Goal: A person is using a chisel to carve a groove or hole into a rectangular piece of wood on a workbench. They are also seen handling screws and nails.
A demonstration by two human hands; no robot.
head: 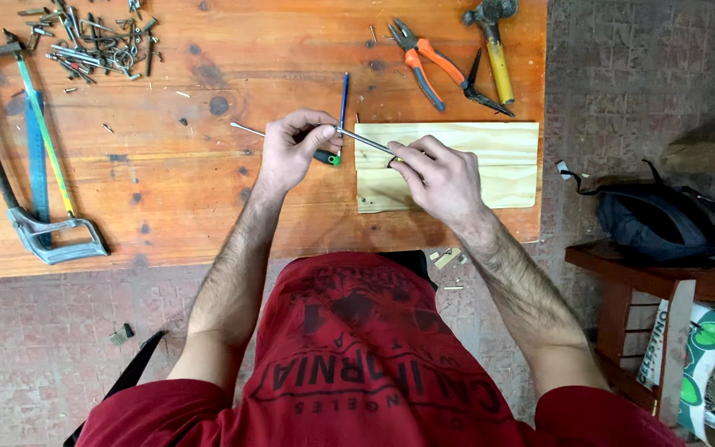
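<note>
Pinched thin metal rod (291, 136) in left hand (291, 149), right hand (436, 178) gripping its three-o'clock end; best kept level over pale board (490, 161).

Head view. My left hand (291, 149) grips a green-tipped screwdriver handle (327, 157) and pinches a thin metal rod (357, 139); my right hand (440, 178) holds the rod's other end over a pale wood board (490, 165). Beyond the hands on the counter (167, 199): blue pencil (344, 95), orange pliers (424, 62), hammer (494, 45).
</note>
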